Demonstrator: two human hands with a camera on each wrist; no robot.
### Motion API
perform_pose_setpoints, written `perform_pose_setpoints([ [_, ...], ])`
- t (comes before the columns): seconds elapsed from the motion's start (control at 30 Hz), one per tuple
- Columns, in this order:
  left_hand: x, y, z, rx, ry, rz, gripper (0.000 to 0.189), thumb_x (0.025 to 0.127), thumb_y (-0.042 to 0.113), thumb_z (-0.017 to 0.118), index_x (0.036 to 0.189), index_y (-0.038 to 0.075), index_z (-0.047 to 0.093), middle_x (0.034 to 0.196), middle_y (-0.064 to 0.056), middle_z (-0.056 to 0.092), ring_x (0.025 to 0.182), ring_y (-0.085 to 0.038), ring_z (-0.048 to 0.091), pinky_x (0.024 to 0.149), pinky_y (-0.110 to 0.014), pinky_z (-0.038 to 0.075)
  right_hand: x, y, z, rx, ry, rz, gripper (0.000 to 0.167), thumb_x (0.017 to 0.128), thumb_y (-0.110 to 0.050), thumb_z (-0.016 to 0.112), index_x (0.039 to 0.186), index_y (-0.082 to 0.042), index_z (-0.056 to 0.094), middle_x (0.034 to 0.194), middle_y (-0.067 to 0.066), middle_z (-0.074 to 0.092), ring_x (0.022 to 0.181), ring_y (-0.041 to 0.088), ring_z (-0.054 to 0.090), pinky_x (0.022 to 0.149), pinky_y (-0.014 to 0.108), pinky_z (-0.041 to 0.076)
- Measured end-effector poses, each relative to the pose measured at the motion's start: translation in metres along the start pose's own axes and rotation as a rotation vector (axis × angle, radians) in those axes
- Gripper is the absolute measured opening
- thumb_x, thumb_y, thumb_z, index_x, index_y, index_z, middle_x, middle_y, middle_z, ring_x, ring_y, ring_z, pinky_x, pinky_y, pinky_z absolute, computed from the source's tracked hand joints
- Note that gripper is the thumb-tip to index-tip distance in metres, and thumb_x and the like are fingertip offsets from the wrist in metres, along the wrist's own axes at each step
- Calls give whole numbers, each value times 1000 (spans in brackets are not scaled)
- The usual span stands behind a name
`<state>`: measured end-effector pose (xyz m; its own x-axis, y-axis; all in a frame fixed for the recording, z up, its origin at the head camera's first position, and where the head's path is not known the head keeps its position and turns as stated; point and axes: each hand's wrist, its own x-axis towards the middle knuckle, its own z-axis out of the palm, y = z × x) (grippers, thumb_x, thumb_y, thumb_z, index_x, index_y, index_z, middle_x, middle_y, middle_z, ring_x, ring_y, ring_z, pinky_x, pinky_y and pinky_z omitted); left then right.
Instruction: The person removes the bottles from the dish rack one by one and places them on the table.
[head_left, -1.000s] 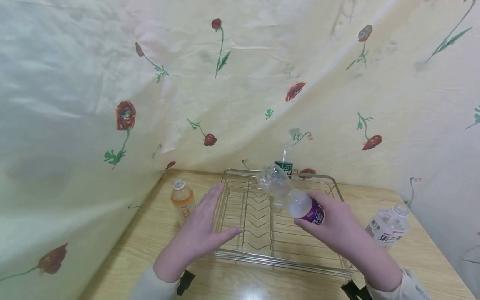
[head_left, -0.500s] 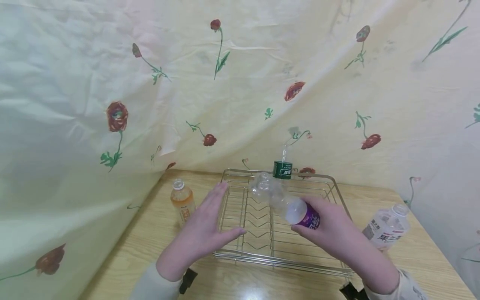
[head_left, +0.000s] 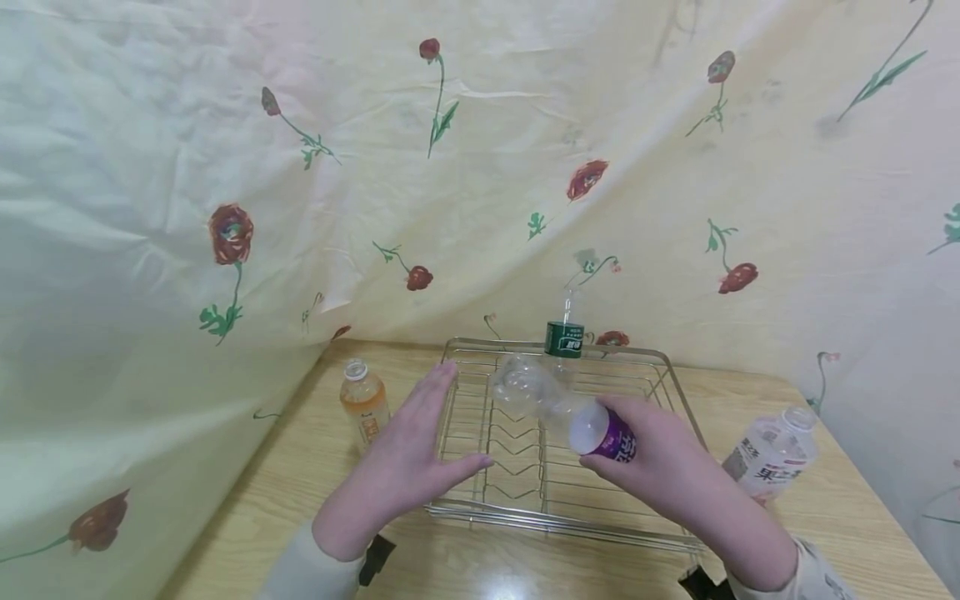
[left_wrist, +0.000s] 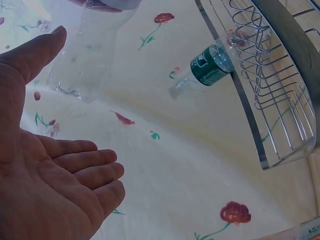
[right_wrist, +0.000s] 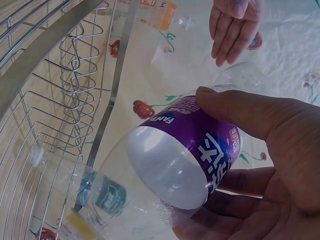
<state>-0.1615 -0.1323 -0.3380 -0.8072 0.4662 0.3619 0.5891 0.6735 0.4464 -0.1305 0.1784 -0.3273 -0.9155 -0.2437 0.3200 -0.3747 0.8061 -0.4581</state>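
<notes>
My right hand [head_left: 667, 454] grips a clear plastic bottle [head_left: 525, 387] around its purple Fanta label [right_wrist: 200, 135]. The bottle is tilted above the wire rack [head_left: 495, 515], its clear far end pointing left and away from me. In the head view my left hand [head_left: 408, 454] is held over the rack's left side, fingers straight and thumb spread. Nothing touches its palm in the left wrist view. Behind the held bottle, a clear bottle with a green label [head_left: 564, 340] stands at the rack's back edge; its lower part is partly hidden.
On the wooden table [head_left: 300, 508], a bottle with an orange label [head_left: 365, 402] stands left of the rack. A clear bottle with a white label [head_left: 772, 457] stands at the right, partly behind my forearm. Flower-patterned cloth [head_left: 480, 200] hangs behind and along the left side.
My right hand has shifted slightly left and down with the Fanta bottle. The bottle's far end has dropped, uncovering the green label behind it. My left hand has barely moved.
</notes>
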Motion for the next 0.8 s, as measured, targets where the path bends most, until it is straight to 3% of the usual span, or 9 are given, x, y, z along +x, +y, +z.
perform_pose_setpoints([
  [0.8, 3, 2, -1, -3, -2, 28, 113, 79, 54, 83, 161, 7, 21, 166, -9, 21, 150, -23, 19, 119, -42, 22, 0, -5, 1, -13, -30, -9, 69, 74, -26, 93, 129, 0, 64, 112, 8, 68, 90, 17, 63, 70, 31, 58],
])
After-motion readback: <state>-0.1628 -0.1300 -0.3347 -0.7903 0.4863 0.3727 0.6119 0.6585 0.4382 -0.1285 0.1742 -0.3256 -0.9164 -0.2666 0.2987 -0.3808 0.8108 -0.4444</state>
